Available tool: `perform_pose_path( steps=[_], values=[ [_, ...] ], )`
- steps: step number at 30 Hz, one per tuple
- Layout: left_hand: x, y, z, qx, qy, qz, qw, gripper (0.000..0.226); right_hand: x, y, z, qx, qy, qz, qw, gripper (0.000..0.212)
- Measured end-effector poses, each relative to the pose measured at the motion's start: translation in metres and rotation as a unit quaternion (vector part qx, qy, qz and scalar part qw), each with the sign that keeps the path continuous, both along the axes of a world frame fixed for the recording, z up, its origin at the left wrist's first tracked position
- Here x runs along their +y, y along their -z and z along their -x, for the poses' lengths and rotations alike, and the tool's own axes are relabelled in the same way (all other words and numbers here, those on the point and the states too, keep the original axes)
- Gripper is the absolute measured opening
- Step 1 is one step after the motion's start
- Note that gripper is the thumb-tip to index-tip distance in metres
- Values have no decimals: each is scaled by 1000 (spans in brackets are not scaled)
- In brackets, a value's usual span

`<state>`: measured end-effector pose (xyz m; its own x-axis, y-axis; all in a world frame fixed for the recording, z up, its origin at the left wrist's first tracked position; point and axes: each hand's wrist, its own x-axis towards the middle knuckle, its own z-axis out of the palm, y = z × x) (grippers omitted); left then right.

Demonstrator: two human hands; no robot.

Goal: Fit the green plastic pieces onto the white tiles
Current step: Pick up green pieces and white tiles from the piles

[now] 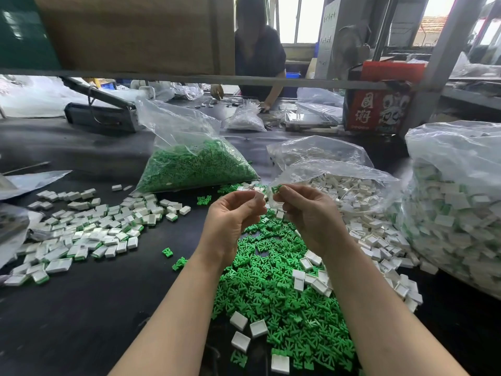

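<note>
1. White square plastic tile (254, 189) sits pinched in the left hand (233, 213), raised above the tabletop (81, 308).
2. Small green plastic piece (276, 189) is pinched by the right hand (306, 213), fingertips nearly meeting.

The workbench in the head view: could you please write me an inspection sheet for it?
Surface: dark mat, much of it covered with parts.
Job's things: loose green pieces heaped in the middle; white tiles spilling from an open bag at right; fitted tiles spread at left.
Clutter: bag of green pieces; large bag of fitted tiles; red carton.
Grip: left hand pinches a white tile; right hand pinches a green piece, the two close together, not yet joined.
Cables: nothing seen.
Surroundings: another person working opposite; cardboard box on a shelf overhead.
</note>
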<state>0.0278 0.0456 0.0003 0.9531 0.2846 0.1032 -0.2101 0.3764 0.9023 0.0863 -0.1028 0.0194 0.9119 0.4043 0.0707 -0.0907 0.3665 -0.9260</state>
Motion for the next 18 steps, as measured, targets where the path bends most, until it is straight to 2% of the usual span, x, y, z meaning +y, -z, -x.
perform_pose_path(
  steps=[6, 9, 12, 15, 18],
  values=[
    [-1, 0, 0, -3, -15, -31, 999, 10, 1, 0, 1, -3, -15, 9, 1000, 18],
    [-1, 0, 0, -6, -18, -34, 999, 7, 2, -1, 0, 7, -22, -5, 1000, 3],
    [0, 2, -1, -8, -20, -38, 999, 12, 1, -1, -1, 14, -27, -21, 999, 15],
    [-1, 1, 0, -12, -21, -41, 999, 7, 1, 1, 0, -34, -18, 24, 999, 7],
    [-1, 1, 1, -15, -20, -52, 998, 7, 1, 4, 1, -94, 13, 68, 993, 12]
  ],
)
